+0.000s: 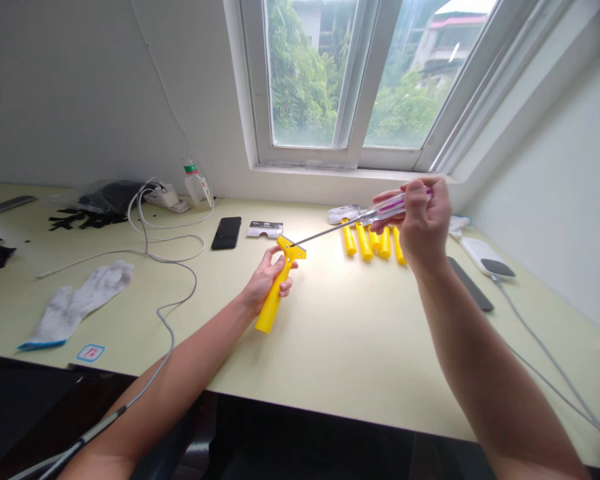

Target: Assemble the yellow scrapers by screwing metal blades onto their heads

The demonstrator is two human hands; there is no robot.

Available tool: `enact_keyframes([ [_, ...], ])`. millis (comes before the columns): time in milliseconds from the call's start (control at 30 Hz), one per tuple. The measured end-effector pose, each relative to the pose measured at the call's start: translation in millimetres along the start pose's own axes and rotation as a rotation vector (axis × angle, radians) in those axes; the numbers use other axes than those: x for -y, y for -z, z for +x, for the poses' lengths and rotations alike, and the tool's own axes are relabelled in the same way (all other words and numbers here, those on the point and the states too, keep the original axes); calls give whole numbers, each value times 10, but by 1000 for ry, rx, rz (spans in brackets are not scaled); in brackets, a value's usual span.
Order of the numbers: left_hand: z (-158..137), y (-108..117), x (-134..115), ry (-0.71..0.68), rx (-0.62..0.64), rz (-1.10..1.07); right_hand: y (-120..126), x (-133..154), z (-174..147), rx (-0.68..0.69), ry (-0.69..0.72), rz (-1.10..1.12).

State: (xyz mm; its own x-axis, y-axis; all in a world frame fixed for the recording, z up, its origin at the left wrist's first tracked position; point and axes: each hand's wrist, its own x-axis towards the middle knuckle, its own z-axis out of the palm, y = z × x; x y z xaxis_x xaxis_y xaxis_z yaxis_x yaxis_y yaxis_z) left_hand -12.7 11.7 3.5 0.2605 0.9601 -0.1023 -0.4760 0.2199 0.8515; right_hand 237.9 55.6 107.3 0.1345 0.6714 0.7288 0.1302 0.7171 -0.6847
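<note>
My left hand (265,283) is closed around a yellow scraper (271,301), its wide head tilted up and its ribbed handle pointing down toward me. In my right hand (426,223) is a screwdriver (386,208) with a clear and purple handle. Its long metal shaft slants down to the left, and the tip meets the scraper's head near a screw hole. Whether the tip sits in a screw is too small to tell. Behind and to the right, several more yellow scrapers (364,243) lie side by side on the table, partly hidden by my right hand.
A black phone (227,233) and a small printed packet (265,229) lie behind my left hand. White cables (173,263) loop across the left side, near a glove (80,300) and a bottle (197,187). At right are a grey slab (470,285) and a white device (487,258).
</note>
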Motion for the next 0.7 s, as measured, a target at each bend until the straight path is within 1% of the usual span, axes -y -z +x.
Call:
enact_keyframes([
  [233,-16,-7,13,3,28,4,-31,34,-24,-11,-89,-5],
  [433,-15,-4,8,-4,40,-1,-52,39,-41,-41,-115,-27],
  [600,-19,-14,1,-3,40,3,-52,-75,-25,-108,-174,-39],
  [700,-22,-19,-2,-6,35,-4,-35,-195,-9,-89,-177,-85],
])
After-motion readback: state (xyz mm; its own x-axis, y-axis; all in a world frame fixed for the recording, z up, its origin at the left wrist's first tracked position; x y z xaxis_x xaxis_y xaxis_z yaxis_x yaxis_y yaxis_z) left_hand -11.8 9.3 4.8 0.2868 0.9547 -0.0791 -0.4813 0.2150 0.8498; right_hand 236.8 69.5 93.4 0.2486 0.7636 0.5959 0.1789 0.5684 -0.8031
